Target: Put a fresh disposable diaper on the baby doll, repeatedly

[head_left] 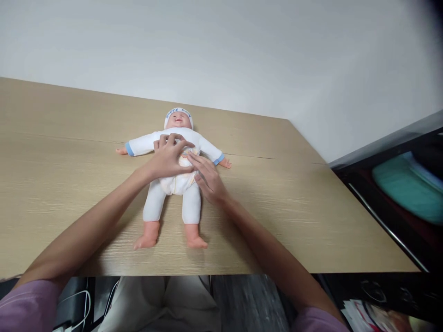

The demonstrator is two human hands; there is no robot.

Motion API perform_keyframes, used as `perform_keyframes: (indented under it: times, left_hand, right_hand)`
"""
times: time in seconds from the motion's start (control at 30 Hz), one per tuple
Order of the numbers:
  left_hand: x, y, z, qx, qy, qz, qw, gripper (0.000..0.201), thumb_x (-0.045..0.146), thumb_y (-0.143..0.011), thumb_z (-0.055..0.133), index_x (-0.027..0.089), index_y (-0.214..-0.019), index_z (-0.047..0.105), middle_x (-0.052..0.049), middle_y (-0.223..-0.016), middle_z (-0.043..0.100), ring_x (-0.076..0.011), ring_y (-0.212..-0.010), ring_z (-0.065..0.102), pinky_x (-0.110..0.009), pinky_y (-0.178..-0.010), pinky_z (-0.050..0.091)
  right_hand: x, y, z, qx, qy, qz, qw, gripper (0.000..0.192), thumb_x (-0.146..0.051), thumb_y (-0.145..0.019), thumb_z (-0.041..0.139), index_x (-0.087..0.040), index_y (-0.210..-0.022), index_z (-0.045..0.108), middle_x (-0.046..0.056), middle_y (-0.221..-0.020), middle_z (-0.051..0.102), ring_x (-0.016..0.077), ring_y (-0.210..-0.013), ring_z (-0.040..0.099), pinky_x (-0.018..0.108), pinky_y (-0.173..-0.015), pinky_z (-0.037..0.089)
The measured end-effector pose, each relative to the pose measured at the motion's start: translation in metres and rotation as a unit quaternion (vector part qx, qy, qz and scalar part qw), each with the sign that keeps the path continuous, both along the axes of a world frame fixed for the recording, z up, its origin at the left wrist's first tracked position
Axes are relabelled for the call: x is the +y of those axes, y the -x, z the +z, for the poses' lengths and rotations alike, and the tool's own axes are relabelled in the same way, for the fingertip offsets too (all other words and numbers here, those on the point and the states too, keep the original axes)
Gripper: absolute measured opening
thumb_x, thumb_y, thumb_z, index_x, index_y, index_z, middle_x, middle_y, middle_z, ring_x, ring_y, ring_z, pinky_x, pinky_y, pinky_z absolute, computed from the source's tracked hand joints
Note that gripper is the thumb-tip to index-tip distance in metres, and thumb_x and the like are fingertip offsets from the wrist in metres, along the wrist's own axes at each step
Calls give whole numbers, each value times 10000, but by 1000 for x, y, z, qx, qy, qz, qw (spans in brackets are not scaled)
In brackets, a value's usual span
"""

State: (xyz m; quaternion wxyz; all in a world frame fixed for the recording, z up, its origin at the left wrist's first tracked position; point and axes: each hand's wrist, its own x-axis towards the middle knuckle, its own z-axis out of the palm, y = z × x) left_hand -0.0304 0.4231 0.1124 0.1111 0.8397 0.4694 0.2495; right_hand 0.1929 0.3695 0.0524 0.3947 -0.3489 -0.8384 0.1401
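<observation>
A plastic baby doll in a white romper with blue cuffs [175,180] lies face up mid-desk, head toward the far edge, feet toward the near edge of the light wooden desk [311,207]. The left hand [168,158] rests spread on its chest; the right hand [207,177] lies flat against its belly, neither gripping.

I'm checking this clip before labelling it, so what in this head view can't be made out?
- Front of the baby doll: its belly is covered by the left hand and right hand.
- Lettering on the doll's cap: too small to read.
- Teal object at the right: blurred and cut off by the frame edge.
- Papers at the bottom right: cut off by the edge, print unreadable.
</observation>
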Motion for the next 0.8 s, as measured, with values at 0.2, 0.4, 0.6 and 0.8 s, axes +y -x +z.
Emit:
perform_keyframes:
  times: [0.2, 0.4, 0.6, 0.8]
  left_hand:
    - [26, 61, 5, -137, 14, 58, 989, 661, 645, -1030, 602, 220, -1536, 597, -154, -1594, 615, -339, -1402, 581, -502, -1235, 449]
    - [59, 130, -18, 39, 25, 197, 979, 783, 706, -899, 687, 151, -1452, 673, -256, -1518, 628, -501, -1498, 467, -652, -1264, 359]
    - [55, 105, -27, 100, 69, 185, 975, 717, 762, -947, 558, 133, -1261, 699, -272, -1260, 755, -479, -1214, 671, -548, -1059, 493]
    - [-4, 84, 8, 32, 84, 244, 966, 611, 773, -955, 578, 186, -1104, 660, -191, -1066, 786, -385, -939, 719, -422, -803, 491]
  right_hand:
    - [17, -18, 13, 46, 24, -92, 994, 645, -567, -1212, 265, -304, -1768, 458, 86, -1734, 591, 293, -1661, 487, 578, -1396, 357]
    - [75, -50, -4, -66, 19, -244, 967, 681, -557, -1068, 583, -113, -1584, 623, 251, -1627, 643, 421, -1520, 565, 631, -1323, 397]
    - [101, -20, -13, -99, 82, -275, 953, 388, -408, -1033, 594, -161, -1307, 714, 239, -1296, 767, 405, -1188, 688, 534, -1069, 553]
    - [67, -3, 16, -31, 119, -281, 952, 327, -414, -996, 611, -199, -1216, 722, 206, -1235, 789, 388, -1074, 696, 478, -933, 551]
